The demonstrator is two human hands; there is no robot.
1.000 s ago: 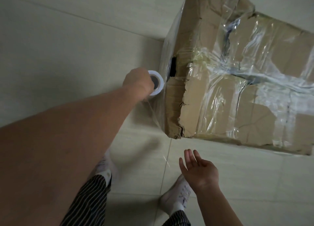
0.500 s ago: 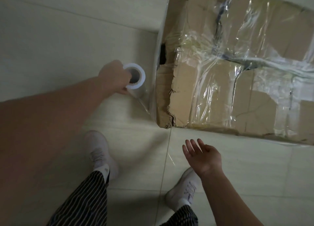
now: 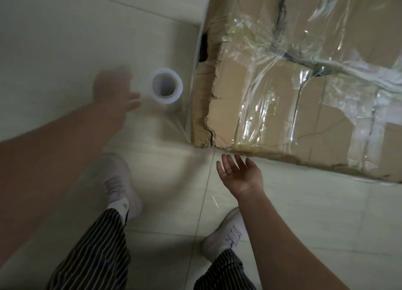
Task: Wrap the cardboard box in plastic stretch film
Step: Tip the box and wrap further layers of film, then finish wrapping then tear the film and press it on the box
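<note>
The left hand (image 3: 113, 93) has released the film roll (image 3: 166, 88); though blurred, it appears open. The right hand (image 3: 239, 174) is open and empty, near the corner of the cardboard box (image 3: 282, 106). The roll stands on end just beside the partly wrapped box. Hazard: left unheld, the roll may tip and slacken the film. The surface is a pale tiled floor (image 3: 65, 39).

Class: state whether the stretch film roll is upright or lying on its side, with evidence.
Upright: the stretch film roll shows its open core end-on from above. Whether it rests on the floor cannot be told.
</note>
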